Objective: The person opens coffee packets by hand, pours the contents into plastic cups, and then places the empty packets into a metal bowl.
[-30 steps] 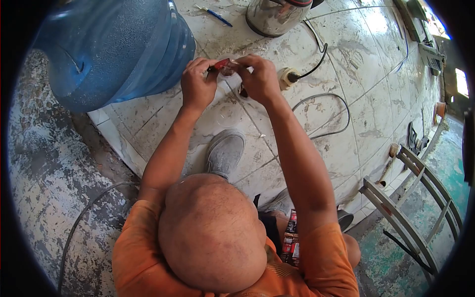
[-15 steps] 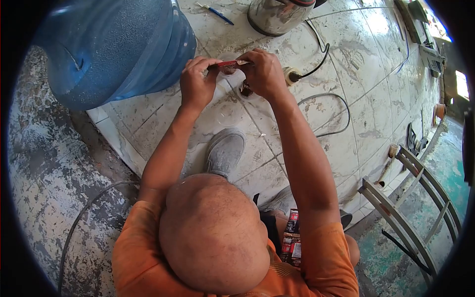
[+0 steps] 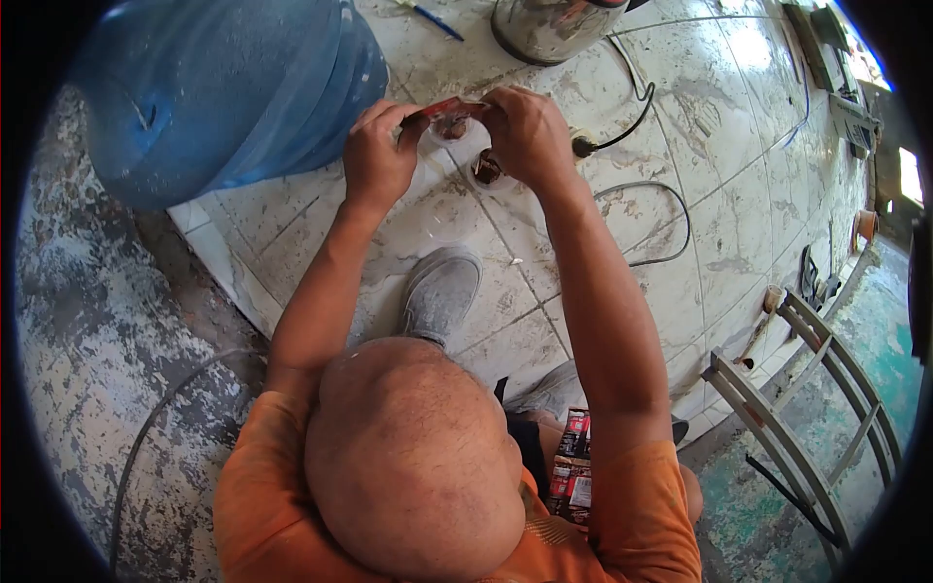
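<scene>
A small red sachet (image 3: 447, 106) is stretched between my two hands, pinched at one end by my left hand (image 3: 377, 160) and at the other by my right hand (image 3: 530, 136). Right below it stands a clear plastic cup (image 3: 453, 130) with brown powder inside. A second clear cup (image 3: 487, 168), also with dark brown contents, is just beneath my right hand. Closer to my shoe, a faint clear round rim (image 3: 447, 229) shows on the tiles. Several joined red and brown sachets (image 3: 570, 476) lie on my lap.
A big blue water jug (image 3: 243, 97) stands at the left. Beyond my hands are an electric kettle (image 3: 549, 34) and a blue pen (image 3: 437, 21). A black plug (image 3: 583, 147) and its cord lie right of my right hand. A metal frame (image 3: 826, 418) leans at the lower right.
The sachet has tilted and bends more over the cup, and both hands have shifted slightly apart. The view has moved a little.
</scene>
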`<state>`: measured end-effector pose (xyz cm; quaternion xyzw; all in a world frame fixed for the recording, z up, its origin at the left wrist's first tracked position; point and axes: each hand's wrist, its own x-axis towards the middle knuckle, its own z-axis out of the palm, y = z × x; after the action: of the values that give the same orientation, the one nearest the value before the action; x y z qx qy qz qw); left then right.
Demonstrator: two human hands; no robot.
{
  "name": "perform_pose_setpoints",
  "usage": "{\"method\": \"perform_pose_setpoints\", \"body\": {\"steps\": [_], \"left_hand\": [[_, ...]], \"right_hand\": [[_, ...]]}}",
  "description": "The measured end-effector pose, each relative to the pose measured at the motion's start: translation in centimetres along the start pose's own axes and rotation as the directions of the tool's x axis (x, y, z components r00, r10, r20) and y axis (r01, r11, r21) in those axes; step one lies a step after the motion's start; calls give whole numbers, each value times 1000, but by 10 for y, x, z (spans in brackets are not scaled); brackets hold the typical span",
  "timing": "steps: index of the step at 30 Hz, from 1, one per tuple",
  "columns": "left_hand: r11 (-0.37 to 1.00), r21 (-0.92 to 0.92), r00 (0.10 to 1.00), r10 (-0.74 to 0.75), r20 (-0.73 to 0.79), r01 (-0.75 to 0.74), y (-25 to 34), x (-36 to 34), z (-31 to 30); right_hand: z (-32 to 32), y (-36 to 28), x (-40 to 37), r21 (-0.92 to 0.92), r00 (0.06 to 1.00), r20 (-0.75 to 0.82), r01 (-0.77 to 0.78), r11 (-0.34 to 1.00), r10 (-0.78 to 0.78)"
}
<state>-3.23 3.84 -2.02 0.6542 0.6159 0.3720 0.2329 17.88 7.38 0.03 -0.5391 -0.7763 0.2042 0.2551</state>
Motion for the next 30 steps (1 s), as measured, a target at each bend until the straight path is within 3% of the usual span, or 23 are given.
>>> {"method": "perform_pose_setpoints", "body": {"steps": [2, 9, 15, 17, 18, 20, 24, 26, 30], "left_hand": [[998, 37, 999, 43, 0, -43, 1, 1, -1], [998, 31, 998, 58, 22, -58, -1, -1, 0], [999, 22, 999, 50, -2, -50, -7, -2, -2], [999, 19, 999, 42, 0, -42, -7, -4, -3], [999, 16, 999, 36, 6, -36, -7, -5, -4], [999, 20, 999, 37, 20, -37, -6, -6, -4], [998, 42, 998, 52, 46, -54, -4, -6, -3], [996, 40, 995, 77, 59, -79, -1, -5, -2], [995, 38, 995, 96, 38, -97, 7, -1, -1]], "right_hand": [[-4, -8, -3, -109, 993, 80, -74, 991, 82], [-11, -9, -2, 75, 994, 23, -104, 992, 102], [-12, -15, -3, 113, 998, -31, -59, 992, 63], [-18, -24, -3, 250, 976, -3, -212, 945, 219], [-15, -20, -3, 248, 975, -2, -214, 945, 222], [-8, -11, -5, 163, 1000, 7, -28, 986, 28], [-9, -14, -5, 188, 997, -2, -69, 980, 71], [-7, -19, -6, 151, 991, 120, -72, 986, 54], [-4, -8, -6, 25, 997, 56, -58, 998, 56]]}}
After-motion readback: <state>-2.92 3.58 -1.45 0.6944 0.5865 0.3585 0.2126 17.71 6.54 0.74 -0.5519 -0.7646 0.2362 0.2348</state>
